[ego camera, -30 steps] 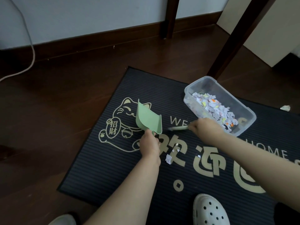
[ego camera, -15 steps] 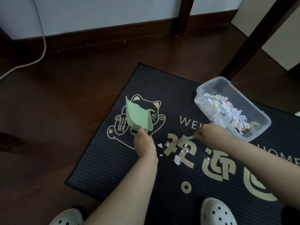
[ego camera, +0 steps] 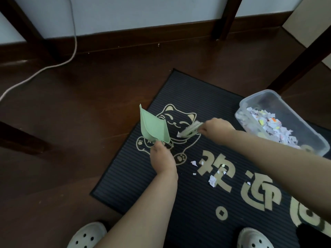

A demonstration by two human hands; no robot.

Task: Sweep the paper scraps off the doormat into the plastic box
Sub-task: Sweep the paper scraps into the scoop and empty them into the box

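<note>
While the left hand (ego camera: 162,158) grips the short handle of a green dustpan (ego camera: 152,127), fingers curled round it, the pan stands tipped up on edge over the left part of the doormat (ego camera: 188,203), its open mouth facing away from the person. Whether its lip touches the mat cannot be told.

Right hand (ego camera: 217,128): closed round the handle of a small pale brush (ego camera: 190,130). Brush is blurred; its head points toward the dustpan, near it but apart, over the printed cat (ego camera: 176,120).

Paper scraps (ego camera: 212,179): a thin scatter of white bits lies on the mat, on and beside the first large gold character, nearer the person than both hands and between the two forearms.

Plastic box (ego camera: 259,94): clear, rectangular, lidless, sitting on the far right part of the mat, just beyond the right forearm. A heap of white and coloured shreds (ego camera: 272,126) lies inside.

Surroundings: dark wooden floor (ego camera: 80,122); a pale cable (ego camera: 53,65) trails across it from the wall; dark furniture legs (ego camera: 225,17) stand along the skirting. Two white clogs (ego camera: 87,235) show at the bottom edge, the right one on the mat.
</note>
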